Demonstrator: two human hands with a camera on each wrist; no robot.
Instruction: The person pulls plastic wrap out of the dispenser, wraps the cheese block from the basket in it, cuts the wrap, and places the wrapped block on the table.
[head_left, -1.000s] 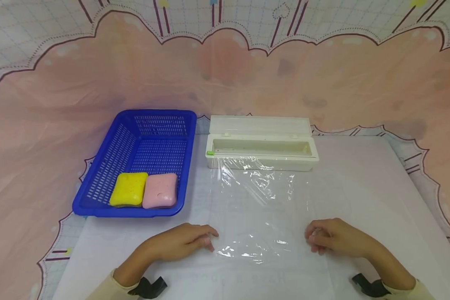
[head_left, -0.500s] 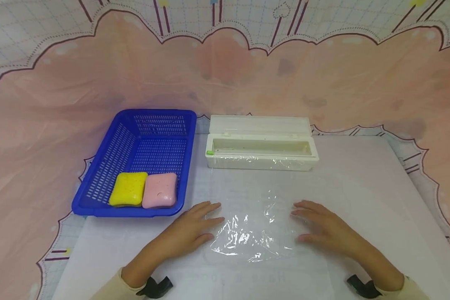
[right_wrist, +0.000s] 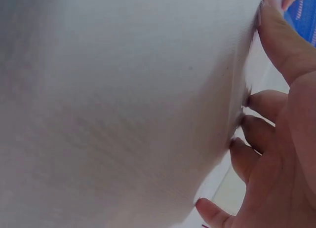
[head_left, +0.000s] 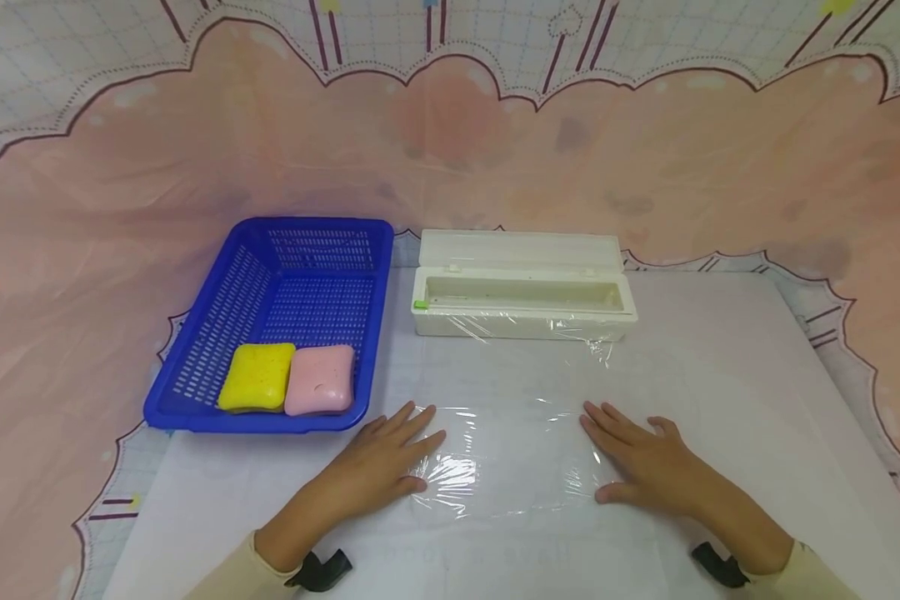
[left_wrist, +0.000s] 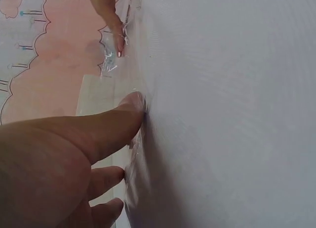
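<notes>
A sheet of clear plastic wrap [head_left: 513, 454] lies on the white tabletop and reaches back to a long white wrap box [head_left: 525, 325] with its lid up. My left hand [head_left: 378, 467] rests on the sheet's left edge, fingers spread and tips pressing down. Opposite it, my right hand [head_left: 648, 462] presses the right edge, also with extended fingers. In the left wrist view the left thumb [left_wrist: 111, 132] touches the film. The right wrist view has the fingertips [right_wrist: 247, 159] of the right hand down on the surface.
A blue plastic basket [head_left: 258, 423] stands at the left, holding a yellow soap bar [head_left: 257, 377] and a pink soap bar [head_left: 320, 380] side by side. A green tab [head_left: 420, 305] sits at the wrap box's left end. Patterned cloth [head_left: 450, 167] hangs behind.
From curled near the sheet's front corners, both hands have moved forward and inward, opened, and spread onto its edges. The film now lies flatter. Basket, soap bars and box have stayed put.
</notes>
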